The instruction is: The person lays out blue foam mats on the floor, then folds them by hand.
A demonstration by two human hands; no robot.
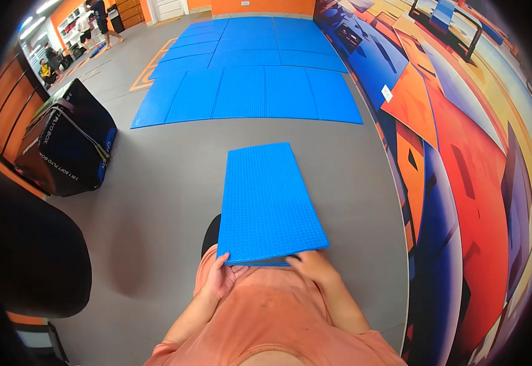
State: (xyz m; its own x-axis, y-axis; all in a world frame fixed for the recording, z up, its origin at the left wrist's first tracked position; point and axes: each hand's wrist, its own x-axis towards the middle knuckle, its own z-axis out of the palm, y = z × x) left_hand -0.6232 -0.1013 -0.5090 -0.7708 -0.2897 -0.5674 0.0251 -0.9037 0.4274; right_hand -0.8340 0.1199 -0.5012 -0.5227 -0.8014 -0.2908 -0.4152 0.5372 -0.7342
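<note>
A folded blue exercise mat [269, 198] with a textured surface extends forward from my waist. Along its near edge the layers part slightly, and a dark gap shows between them. My left hand [220, 277] is closed on the near left corner, its thumb at the edge and the other fingers partly under the mat. At the near right edge, my right hand [310, 266] has its fingers curled round the layers by the gap; some fingertips are hidden.
Blue mats [241, 91] cover the floor ahead. A black soft plyo box [74, 140] stands at left, near a dark rounded object [40, 256]. A painted wall [467, 183] runs along the right. Several people are at the far left, including one walking person [101, 18].
</note>
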